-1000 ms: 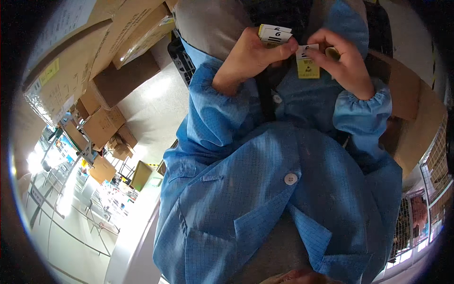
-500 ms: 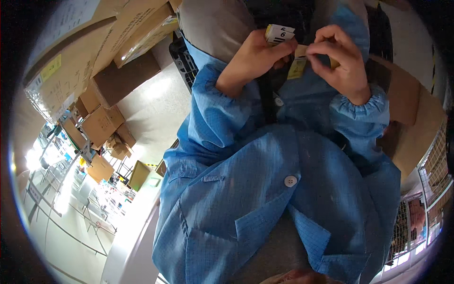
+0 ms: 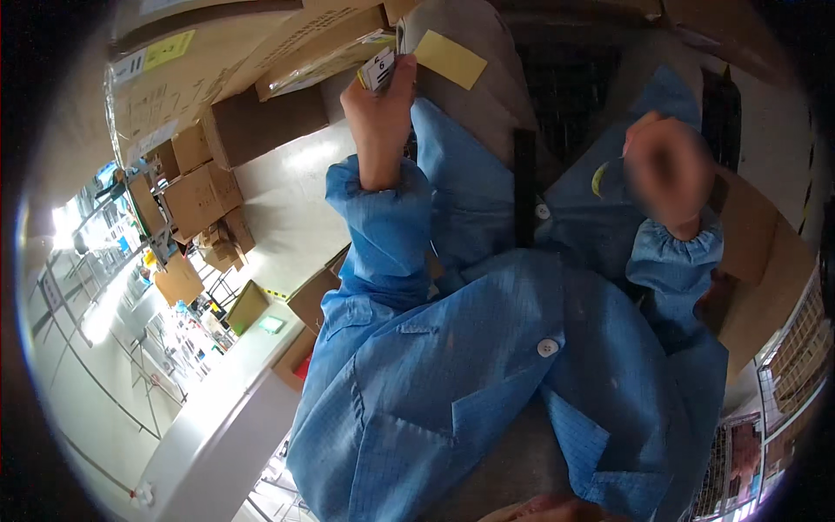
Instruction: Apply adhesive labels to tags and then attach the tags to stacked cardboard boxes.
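A blue, fine-checked cloth work jacket (image 3: pixel 417 374) fills the middle, worn by the seated-looking person. A large tan cardboard carton (image 3: pixel 209 87) stands at upper left, a yellow rectangular label (image 3: pixel 170 50) already stuck near its outer edge. A grey cloth trouser leg (image 3: pixel 500 113) stretches up to the right of that carton.

The left hand (image 3: pixel 376 117) is beside the leg's left edge, its thumb and fingers closed on a thin stack of white-and-yellow printed paper labels (image 3: pixel 377 71). The right hand (image 3: pixel 670 174) is raised over the jacket's right side, well apart from the left; it is blurred, so I cannot tell how far its fingers are open or whether they hold anything.

A plain yellow rectangular paper sheet (image 3: pixel 450 59) shows over the leg's upper left edge, one corner meeting the left thumb; whether it is pinched there is unclear. It appears already parted from the stack, while several labels, by their layered edges, are not yet separated. Smallest is a curled yellow-green sliver (image 3: pixel 597 181), just left of the right hand.
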A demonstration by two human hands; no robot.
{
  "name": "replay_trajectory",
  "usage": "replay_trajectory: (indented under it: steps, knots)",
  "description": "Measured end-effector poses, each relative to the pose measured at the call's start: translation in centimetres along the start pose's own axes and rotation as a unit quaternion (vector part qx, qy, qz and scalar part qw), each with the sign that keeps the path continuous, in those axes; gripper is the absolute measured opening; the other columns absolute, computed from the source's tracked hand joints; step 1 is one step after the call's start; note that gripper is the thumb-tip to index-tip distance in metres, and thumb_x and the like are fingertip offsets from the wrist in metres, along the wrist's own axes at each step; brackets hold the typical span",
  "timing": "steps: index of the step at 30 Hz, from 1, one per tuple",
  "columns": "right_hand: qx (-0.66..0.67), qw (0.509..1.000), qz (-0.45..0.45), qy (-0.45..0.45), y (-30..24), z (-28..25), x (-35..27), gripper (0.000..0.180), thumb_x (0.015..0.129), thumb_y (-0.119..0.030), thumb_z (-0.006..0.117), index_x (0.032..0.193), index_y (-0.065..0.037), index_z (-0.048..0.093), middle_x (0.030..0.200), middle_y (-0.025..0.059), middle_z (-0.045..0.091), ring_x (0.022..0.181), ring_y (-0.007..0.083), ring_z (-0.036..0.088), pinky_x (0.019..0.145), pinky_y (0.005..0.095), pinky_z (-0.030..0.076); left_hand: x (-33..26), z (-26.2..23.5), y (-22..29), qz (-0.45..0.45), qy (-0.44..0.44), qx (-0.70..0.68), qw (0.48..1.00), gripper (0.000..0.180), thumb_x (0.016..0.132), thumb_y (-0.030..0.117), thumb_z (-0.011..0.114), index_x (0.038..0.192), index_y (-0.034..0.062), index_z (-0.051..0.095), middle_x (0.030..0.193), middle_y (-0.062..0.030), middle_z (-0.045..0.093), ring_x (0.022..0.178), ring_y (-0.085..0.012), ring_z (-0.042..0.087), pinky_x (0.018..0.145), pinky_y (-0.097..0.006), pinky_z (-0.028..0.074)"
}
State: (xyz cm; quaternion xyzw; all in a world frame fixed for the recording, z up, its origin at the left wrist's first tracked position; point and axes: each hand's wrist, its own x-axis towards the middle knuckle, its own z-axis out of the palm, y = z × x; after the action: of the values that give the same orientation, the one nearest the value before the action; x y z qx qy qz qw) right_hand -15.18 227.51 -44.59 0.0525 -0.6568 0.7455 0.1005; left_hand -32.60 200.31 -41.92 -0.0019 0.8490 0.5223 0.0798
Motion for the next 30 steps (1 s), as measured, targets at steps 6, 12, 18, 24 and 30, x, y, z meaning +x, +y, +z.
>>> replay_trajectory:
  steps: [6,12,18,24,30]
  knots:
    - [-0.066,0.995,0.072,0.007,-0.2,0.5,0.2,0.014,0.087,0.002,0.054,0.1,-0.004,0.049,0.092,0.0053,0.053,0.073,0.0049,0.043,0.065,0.0196,0.036,0.3,-0.3,-0.5,0.03,0.022,0.052,0.998,0.019,0.083,0.016,0.069,0.09,-0.0024,0.067,0.073,-0.0037,0.066,0.065,-0.0086,0.056,0.059,-0.025,0.045]
    - [-0.149,0.98,0.131,0.013,-0.1,1.2,-0.1,0.068,0.086,-0.002,0.063,0.145,-0.009,0.029,0.089,0.0035,0.057,0.078,0.0066,0.052,0.064,0.0218,0.041,-3.8,0.3,4.2,0.104,0.068,0.061,0.99,0.017,0.083,0.011,0.07,0.097,0.0016,0.067,0.079,-0.0057,0.067,0.069,-0.0081,0.059,0.062,-0.023,0.047]
    - [-0.122,0.983,0.136,-0.001,-0.6,2.0,0.4,0.079,0.081,0.007,0.062,0.146,-0.011,0.023,0.087,0.0027,0.058,0.079,0.0083,0.053,0.067,0.023,0.04,-6.9,7.5,5.5,0.158,-0.272,0.052,0.948,0.023,0.075,0.015,0.076,0.094,0.0041,0.068,0.079,-0.0078,0.063,0.065,-0.0188,0.062,0.06,-0.03,0.049]
    - [-0.147,0.977,0.15,-0.036,0.2,1.2,-0.3,0.076,0.079,0.005,0.065,0.144,-0.013,0.029,0.091,0.0025,0.061,0.08,0.0086,0.054,0.069,0.0226,0.041,-6.5,9.0,4.1,0.232,-0.33,0.088,0.911,0.021,0.074,0.015,0.074,0.089,0.0027,0.066,0.082,-0.0132,0.061,0.069,-0.0311,0.062,0.062,-0.037,0.05]
    - [-0.167,0.969,0.169,0.062,-0.8,0.4,0.4,0.043,0.081,0.001,0.065,0.122,-0.008,0.054,0.09,-0.0006,0.061,0.073,0.0039,0.052,0.061,0.0201,0.04,-5.9,10.4,3.6,0.23,-0.286,0.013,0.93,0.016,0.076,0.012,0.072,0.086,0.0019,0.065,0.079,-0.0133,0.06,0.068,-0.0312,0.062,0.061,-0.035,0.05]
